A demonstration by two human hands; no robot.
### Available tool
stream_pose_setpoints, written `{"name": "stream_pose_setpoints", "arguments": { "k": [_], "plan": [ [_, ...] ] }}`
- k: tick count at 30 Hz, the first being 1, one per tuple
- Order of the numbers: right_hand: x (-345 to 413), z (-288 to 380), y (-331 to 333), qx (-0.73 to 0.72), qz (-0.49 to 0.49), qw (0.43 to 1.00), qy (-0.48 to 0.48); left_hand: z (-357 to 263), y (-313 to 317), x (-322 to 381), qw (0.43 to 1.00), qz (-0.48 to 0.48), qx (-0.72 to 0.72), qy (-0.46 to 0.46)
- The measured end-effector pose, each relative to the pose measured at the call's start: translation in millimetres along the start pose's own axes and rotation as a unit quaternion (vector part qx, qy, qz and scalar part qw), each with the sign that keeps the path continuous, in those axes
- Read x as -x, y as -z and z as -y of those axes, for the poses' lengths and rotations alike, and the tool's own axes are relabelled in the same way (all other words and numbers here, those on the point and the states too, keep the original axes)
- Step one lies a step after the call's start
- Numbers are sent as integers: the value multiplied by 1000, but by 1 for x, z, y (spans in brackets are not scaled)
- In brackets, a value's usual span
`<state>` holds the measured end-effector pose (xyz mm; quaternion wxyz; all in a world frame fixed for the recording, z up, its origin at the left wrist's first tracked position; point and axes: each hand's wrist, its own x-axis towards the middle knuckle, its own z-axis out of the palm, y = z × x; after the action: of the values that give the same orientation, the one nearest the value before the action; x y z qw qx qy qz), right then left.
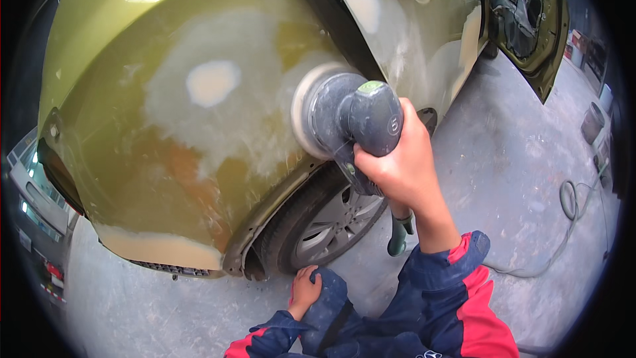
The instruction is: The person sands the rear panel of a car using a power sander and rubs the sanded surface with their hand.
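Note:
My right hand (410,164) grips the head of a dark random orbital sander (370,119). The sander's round pale pad (304,109) is against the olive-green car's rear quarter panel (253,144), close to the edge of the rear door (412,25). Around the pad the paint is sanded dull grey, and a cream filler spot (213,83) shows to its left. Below, reddish-brown patches (191,169) show through. My left hand (304,287) rests on my knee (325,296) with nothing in it, thumb apart from the fingers.
Beneath the wheel arch sits the rear wheel (338,223). A front door (526,30) with its inner trim off hangs open at the far right. A hose (551,263) trails over the concrete floor (502,169). Another vehicle (42,204) stands at left.

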<state>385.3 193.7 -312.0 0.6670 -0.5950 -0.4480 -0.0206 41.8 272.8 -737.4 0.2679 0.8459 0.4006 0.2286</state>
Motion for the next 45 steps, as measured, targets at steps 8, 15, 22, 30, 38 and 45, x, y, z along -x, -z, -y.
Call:
{"name": "stream_pose_setpoints", "arguments": {
  "k": [8,15,22,30,38,45],
  "plan": [
    [22,-15,1,-21,-8,999,-48,-2,1,-3,1000,-6,13,7],
    [68,-21,-10,-65,9,993,-98,-3,2,-2,1000,-10,9,12],
    [31,-11,-2,-46,-3,997,-64,-5,0,0,1000,-10,11,14],
    [72,-32,-8,-27,6,997,-78,-4,5,0,1000,0,-10,26],
    [27,22,-20,3,36,999,-5,-6,3,2,999,-11,16,46],
    [58,15,-28,26,77,996,38,-7,7,-1,999,-10,19,42]
  ]
}}
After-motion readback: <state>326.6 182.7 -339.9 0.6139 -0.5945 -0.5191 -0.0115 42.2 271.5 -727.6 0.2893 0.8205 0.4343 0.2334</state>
